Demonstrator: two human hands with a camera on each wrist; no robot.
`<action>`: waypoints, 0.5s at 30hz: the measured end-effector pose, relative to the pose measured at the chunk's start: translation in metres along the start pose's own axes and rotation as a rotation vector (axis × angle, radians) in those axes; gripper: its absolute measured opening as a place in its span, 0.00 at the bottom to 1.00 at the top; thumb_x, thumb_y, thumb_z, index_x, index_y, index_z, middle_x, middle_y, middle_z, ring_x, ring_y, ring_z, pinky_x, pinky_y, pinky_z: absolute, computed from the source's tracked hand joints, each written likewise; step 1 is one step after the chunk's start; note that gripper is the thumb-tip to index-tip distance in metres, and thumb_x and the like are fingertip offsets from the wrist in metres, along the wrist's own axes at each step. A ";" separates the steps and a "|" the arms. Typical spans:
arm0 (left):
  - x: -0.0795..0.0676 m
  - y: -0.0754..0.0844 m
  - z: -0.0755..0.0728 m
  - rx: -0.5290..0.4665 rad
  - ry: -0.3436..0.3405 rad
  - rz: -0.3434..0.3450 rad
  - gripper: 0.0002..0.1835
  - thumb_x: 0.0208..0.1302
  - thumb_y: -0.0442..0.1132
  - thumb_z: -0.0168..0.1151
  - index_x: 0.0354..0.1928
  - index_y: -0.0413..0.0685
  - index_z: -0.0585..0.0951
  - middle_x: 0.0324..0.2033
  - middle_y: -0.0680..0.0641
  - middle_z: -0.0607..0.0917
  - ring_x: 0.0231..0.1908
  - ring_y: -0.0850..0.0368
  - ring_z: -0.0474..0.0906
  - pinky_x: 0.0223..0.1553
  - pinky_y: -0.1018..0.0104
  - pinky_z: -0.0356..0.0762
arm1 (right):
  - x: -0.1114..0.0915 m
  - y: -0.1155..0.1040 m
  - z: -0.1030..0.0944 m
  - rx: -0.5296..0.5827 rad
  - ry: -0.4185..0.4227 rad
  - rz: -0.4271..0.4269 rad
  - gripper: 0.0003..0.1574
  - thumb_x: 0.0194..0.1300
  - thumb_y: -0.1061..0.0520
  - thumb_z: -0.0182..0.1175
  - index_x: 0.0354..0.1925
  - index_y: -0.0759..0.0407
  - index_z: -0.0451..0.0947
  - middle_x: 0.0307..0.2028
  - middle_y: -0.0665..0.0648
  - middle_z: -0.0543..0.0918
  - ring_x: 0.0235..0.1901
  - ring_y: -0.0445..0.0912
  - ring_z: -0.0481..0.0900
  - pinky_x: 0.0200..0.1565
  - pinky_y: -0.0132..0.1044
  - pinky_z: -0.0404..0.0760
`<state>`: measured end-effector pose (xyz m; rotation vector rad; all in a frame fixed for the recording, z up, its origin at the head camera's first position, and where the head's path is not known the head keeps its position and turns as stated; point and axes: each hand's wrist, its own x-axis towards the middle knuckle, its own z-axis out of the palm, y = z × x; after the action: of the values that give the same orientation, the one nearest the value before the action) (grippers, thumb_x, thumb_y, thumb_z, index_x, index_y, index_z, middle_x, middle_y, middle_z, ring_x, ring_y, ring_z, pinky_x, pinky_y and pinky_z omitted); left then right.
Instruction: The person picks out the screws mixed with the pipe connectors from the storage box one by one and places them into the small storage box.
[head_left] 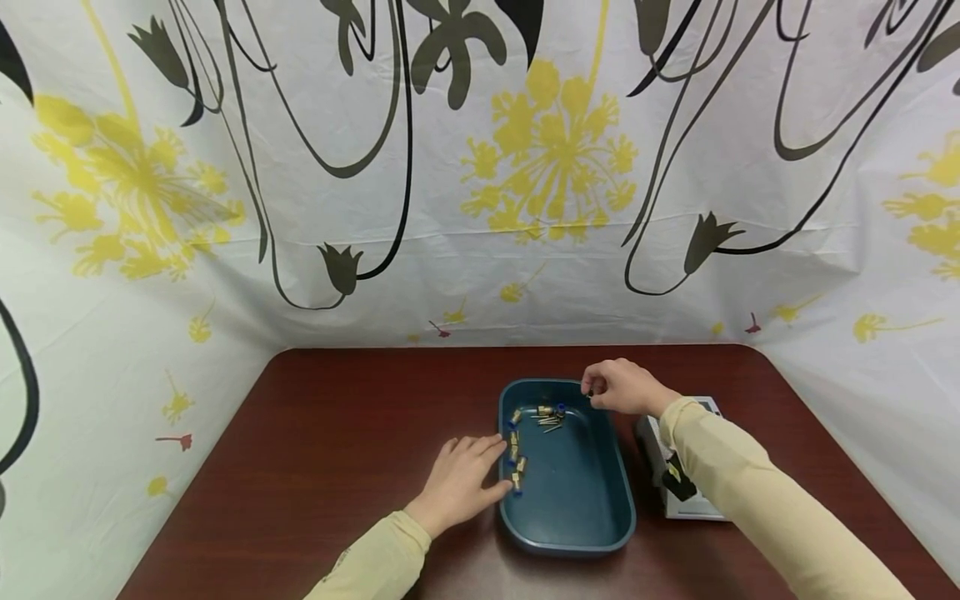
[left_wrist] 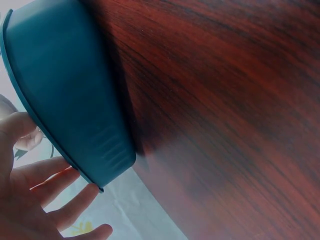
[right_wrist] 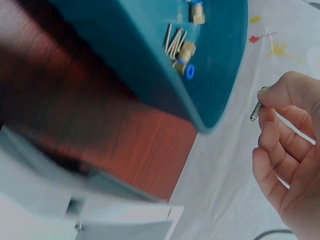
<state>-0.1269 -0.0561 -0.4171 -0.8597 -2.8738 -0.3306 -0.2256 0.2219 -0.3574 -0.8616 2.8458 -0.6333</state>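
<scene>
A screw point(right_wrist: 256, 111) is pinched between the thumb and forefinger of my right hand point(head_left: 626, 387), above the far right corner of a blue-green tray point(head_left: 577, 500). My left hand point(head_left: 461, 483) touches the tray's left rim with its fingers spread; the left wrist view shows the fingertips point(left_wrist: 92, 192) at the rim. Inside the tray, several brass fittings with blue collars point(head_left: 516, 482) lie along the left side. More fittings point(right_wrist: 186, 52) and a small bunch of thin metal pins or screws point(right_wrist: 175, 42) lie near its far end.
A pale grey-white device point(head_left: 697, 507) with a black and yellow part point(head_left: 678, 479) stands right of the tray, partly hidden by my right sleeve. The dark red wooden table point(head_left: 360, 417) meets a flower-patterned curtain point(head_left: 450, 200) at the back.
</scene>
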 end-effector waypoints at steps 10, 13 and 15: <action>-0.001 0.000 0.000 -0.003 -0.003 -0.007 0.29 0.55 0.56 0.56 0.56 0.48 0.72 0.54 0.51 0.72 0.50 0.53 0.68 0.49 0.48 0.61 | -0.015 0.021 -0.009 0.004 0.031 0.037 0.06 0.49 0.64 0.60 0.29 0.57 0.76 0.21 0.47 0.73 0.21 0.41 0.69 0.24 0.36 0.69; -0.001 -0.001 0.001 0.000 0.001 -0.004 0.29 0.55 0.56 0.56 0.56 0.49 0.72 0.54 0.51 0.72 0.50 0.53 0.68 0.49 0.48 0.61 | -0.019 0.028 -0.011 0.008 0.043 0.047 0.06 0.50 0.64 0.61 0.29 0.55 0.75 0.22 0.47 0.74 0.20 0.41 0.70 0.23 0.36 0.69; -0.001 -0.001 0.001 0.000 0.000 -0.004 0.29 0.55 0.56 0.56 0.56 0.49 0.72 0.54 0.51 0.72 0.50 0.53 0.68 0.49 0.48 0.61 | -0.023 0.031 -0.013 0.011 0.047 0.058 0.06 0.50 0.64 0.60 0.29 0.55 0.75 0.22 0.47 0.74 0.19 0.40 0.70 0.23 0.36 0.70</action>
<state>-0.1265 -0.0569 -0.4181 -0.8537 -2.8762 -0.3306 -0.2253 0.2626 -0.3586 -0.7703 2.8944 -0.6697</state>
